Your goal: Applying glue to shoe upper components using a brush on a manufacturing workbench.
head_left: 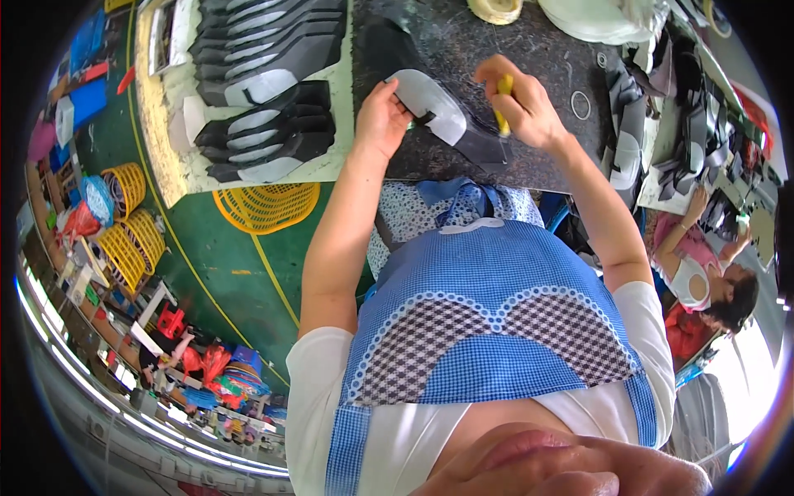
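Observation:
A flat black piece with a light grey curved panel (432,106), like a shoe upper, lies on the dark worktop in front of me. My left hand (383,121) grips the left edge of its grey panel between thumb and fingers. Above the piece's right end, my right hand (527,103) is closed around a short yellow tool (504,104), which points down toward the black part. The tool's exact kind cannot be made out. Several similar black and grey pieces (263,86) lie overlapped in rows on the pale board to my left.
A cream roll (495,8) and a white bundle (597,18) sit at the far edge. Loose rings (581,105) lie right of my hand. More cut pieces (626,140) are at the right, near a co-worker (703,277). A yellow basket (269,207) stands below left.

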Tool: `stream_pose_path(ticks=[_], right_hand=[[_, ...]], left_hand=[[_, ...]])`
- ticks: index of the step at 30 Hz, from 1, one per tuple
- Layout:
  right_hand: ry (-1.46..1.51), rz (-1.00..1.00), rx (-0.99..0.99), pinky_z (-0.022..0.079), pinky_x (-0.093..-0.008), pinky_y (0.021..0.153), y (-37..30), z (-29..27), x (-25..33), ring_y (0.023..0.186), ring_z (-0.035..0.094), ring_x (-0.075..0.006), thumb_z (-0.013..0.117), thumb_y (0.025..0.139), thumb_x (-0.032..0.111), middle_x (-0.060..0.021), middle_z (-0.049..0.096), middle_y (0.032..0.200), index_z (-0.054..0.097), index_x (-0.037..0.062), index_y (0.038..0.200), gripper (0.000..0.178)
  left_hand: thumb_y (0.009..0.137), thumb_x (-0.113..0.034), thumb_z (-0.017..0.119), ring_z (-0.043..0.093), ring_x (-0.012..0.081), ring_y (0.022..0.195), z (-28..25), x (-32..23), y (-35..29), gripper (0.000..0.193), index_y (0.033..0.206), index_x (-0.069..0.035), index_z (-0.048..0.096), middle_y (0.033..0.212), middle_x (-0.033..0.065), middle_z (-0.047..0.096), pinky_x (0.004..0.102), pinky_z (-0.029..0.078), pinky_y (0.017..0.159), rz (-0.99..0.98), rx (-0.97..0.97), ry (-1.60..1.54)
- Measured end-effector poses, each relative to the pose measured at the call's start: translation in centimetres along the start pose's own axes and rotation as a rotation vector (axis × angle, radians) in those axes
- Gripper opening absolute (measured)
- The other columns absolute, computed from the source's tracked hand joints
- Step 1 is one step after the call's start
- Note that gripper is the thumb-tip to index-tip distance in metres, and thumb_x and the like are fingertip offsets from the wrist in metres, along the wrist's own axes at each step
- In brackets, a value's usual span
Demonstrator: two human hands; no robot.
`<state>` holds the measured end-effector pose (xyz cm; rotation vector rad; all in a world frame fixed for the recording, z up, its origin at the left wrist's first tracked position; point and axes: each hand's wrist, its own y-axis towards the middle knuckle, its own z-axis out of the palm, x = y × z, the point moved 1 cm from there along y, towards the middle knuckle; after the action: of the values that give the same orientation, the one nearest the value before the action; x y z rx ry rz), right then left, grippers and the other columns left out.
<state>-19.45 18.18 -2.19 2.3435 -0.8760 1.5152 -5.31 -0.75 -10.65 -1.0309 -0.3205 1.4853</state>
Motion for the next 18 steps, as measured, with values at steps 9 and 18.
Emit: stream_pose_path(ticks=[9,18], right_hand=[[-0.456,-0.028,0.337,0.047,-0.0373,0.060,5.0,3.8,3.1,0.065,0.063,-0.0287,0.057,0.088,0.032,-0.0122,0.060,0.065,0.066,0.0107,0.100,0.026],[-0.394,-0.198,0.585,0.051,-0.0446,0.066,6.7,18.5,8.7,0.076,0.064,-0.0379,0.064,0.082,0.032,-0.0191,0.065,0.077,0.066,0.0034,0.088,0.030]], left_hand=[[0.092,-0.028,0.044,0.053,0.0200,0.116,-3.6,-3.4,-12.7,0.043,0.124,-0.002,0.053,0.121,0.0095,0.060,0.0353,0.038,0.104,0.531,-0.059,-0.265],[0.090,-0.005,0.057,0.060,0.0177,0.090,-18.1,-6.2,-16.1,0.025,0.114,-0.006,0.050,0.098,0.0076,0.061,0.0346,0.049,0.077,0.963,-0.830,-0.096]])
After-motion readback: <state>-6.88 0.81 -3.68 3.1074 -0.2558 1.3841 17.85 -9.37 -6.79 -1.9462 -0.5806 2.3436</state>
